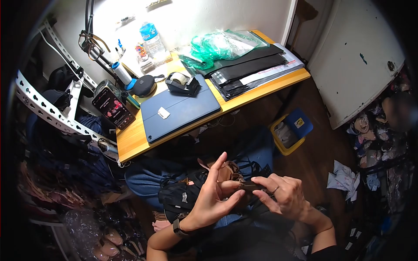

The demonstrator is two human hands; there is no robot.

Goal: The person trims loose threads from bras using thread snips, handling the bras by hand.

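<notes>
A narrow dark strip (249,186), apparently fabric, is stretched between my hands above my lap. My left hand (214,195) holds its left end near the thumb and a bent finger, with the index finger pointing up. My right hand (282,195) pinches the other end between thumb and fingers. What the strip belongs to is hard to make out. Just beyond my left hand lies brown fabric (232,170) on my lap. A black garment (174,194) with a small pale tag rests on my left thigh, beside that hand.
A wooden desk (130,145) stands ahead, bearing a blue tablet case (183,108), a tape dispenser (183,82), a propped phone (113,108) and black plastic mailers (248,67). To the right is a yellow bin (285,150). Bagged items (111,243) lie lower left.
</notes>
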